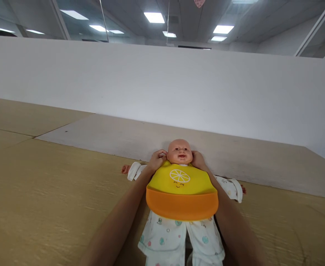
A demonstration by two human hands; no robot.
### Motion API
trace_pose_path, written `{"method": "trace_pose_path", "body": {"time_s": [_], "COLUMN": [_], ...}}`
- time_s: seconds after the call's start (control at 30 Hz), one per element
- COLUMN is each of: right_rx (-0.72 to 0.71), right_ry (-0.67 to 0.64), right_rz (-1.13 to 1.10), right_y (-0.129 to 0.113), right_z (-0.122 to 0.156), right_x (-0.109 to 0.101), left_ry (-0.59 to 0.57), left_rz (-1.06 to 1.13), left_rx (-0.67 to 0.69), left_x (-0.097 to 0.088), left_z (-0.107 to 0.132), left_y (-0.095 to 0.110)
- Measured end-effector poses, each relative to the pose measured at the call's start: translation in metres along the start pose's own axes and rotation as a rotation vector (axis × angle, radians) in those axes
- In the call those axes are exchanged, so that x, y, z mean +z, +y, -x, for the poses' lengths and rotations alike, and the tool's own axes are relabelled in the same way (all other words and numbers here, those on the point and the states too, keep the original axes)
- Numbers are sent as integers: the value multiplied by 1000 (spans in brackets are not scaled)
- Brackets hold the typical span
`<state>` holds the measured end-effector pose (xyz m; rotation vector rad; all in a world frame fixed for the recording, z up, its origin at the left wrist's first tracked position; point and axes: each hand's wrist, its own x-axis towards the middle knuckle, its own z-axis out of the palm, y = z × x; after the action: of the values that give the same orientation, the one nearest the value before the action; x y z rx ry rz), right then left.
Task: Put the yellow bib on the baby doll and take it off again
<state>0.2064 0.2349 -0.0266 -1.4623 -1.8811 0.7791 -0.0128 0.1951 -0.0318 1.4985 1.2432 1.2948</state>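
Forearms (115, 229) flank doll (179, 148), face-up on desk (40, 192) | bib (181, 192) flat on chest | left hand (157, 159) fingers curled on bib strap at neck | right hand (198, 160) fingers hidden, grip unclear | advice: keep 2 strap ends level, snug.

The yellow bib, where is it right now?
In the head view the yellow bib lies low at centre on the chest of the doll, with the left hand and right hand at its neck ends.
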Motion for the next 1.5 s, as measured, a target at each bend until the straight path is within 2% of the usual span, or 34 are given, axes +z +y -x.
{"method": "trace_pose_path", "body": {"time_s": [0.13, 0.37, 0.47, 0.73, 1.2, 1.37, 1.5], "right_rx": [-3, -77, -88, 40, -39, -40, -33], "right_ry": [9, -72, -101, -116, -127, -110, -106], "right_rz": [-37, -159, -190, -253, -264, -259, -258], "right_y": [6, 18, 19, 8, 26, 29, 26], "right_z": [-5, -12, -11, -2, -12, -14, -11], "right_x": [1, -9, -14, -15, -9, -8, -9], "left_ry": [-1, 8, 9, 32, 117, 86, -28], "left_rz": [97, 171, 141, 0, -19, 5, 83], "left_rx": [-55, -119, -89, 12, 16, -30, -72], "left_x": [-1, -1, 0, 0, 1, 1, 0], "left_z": [1, 0, -2, -5, -3, -1, 4], "left_y": [-2, -8, -10, -9, -7, -3, 2]}}
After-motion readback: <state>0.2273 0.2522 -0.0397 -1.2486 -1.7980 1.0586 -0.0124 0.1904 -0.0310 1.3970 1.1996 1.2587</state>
